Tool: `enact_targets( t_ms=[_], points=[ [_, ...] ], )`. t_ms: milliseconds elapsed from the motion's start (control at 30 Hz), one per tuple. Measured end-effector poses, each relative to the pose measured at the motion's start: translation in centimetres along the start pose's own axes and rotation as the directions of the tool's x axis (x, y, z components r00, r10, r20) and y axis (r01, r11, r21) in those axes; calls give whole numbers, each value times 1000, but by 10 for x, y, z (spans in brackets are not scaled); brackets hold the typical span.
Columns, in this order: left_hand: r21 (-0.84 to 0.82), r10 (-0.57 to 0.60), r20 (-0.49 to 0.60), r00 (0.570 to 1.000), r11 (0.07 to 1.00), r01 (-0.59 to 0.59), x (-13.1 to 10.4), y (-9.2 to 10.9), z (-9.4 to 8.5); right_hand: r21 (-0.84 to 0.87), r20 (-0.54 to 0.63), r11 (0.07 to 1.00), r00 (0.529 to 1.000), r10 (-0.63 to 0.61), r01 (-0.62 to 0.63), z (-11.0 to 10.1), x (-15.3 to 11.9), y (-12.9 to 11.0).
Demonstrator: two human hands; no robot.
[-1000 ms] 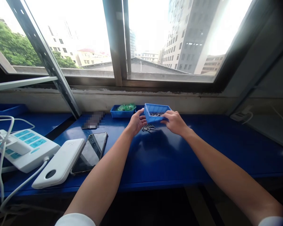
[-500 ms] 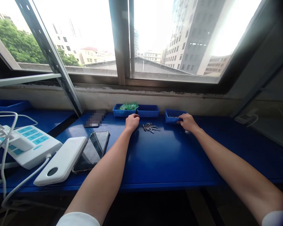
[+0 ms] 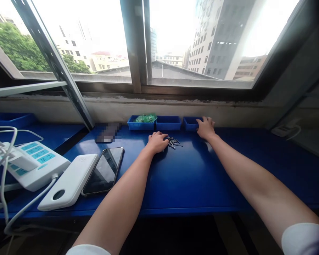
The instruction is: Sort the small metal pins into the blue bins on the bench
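Note:
A small pile of slim dark metal pieces (image 3: 174, 142) lies on the blue tabletop; their exact kind is too small to tell. My left hand (image 3: 157, 142) rests at the pile's left side, palm down, with bent fingers apart and fingertips by the pieces. Against the wall, my right hand (image 3: 206, 129) grips the right end of a small blue bin (image 3: 190, 124), hiding that end. Beside this bin stand a second blue bin (image 3: 168, 124) and a third blue bin (image 3: 141, 125) holding green crumpled plastic (image 3: 145, 118).
To the left lie a black phone (image 3: 103, 171), a white power bank (image 3: 69, 182) and a white power strip (image 3: 37, 163) with looping cables. A slotted metal post (image 3: 51, 60) rises beside the window. The table's front edge (image 3: 191, 211) runs below my forearms.
My right hand has pushed its bin left and back, closer in line with the others. My left hand has moved right and toward me, to the metal pieces.

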State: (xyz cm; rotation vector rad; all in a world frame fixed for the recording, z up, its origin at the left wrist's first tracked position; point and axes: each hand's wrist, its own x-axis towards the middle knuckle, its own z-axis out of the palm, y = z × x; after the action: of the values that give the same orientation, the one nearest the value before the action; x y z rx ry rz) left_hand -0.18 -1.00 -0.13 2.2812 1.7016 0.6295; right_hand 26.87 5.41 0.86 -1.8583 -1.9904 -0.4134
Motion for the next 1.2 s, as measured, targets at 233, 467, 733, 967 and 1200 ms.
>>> enact_targets(
  t_ms=[233, 467, 733, 967, 1200],
  points=[
    [82, 13, 14, 1000, 997, -14, -2, 2, 2, 347, 47, 926, 983, -176, 149, -8, -10, -84],
    [96, 38, -1, 999, 995, -38, -2, 1, 5, 504, 341, 864, 923, -177, -21, 9, 1, -109],
    [62, 32, -23, 999, 998, -31, 1, -1, 6, 407, 205, 913, 970, -129, 35, -7, 11, -121],
    [-99, -131, -101, 986, 988, 121, 6, -2, 1, 483, -101, 876, 992, 80, -21, -32, 34, -114],
    [-81, -144, -95, 985, 987, 136, 8, -4, -1, 466, -15, 884, 999, 53, -40, -27, 39, -102]
  ],
)
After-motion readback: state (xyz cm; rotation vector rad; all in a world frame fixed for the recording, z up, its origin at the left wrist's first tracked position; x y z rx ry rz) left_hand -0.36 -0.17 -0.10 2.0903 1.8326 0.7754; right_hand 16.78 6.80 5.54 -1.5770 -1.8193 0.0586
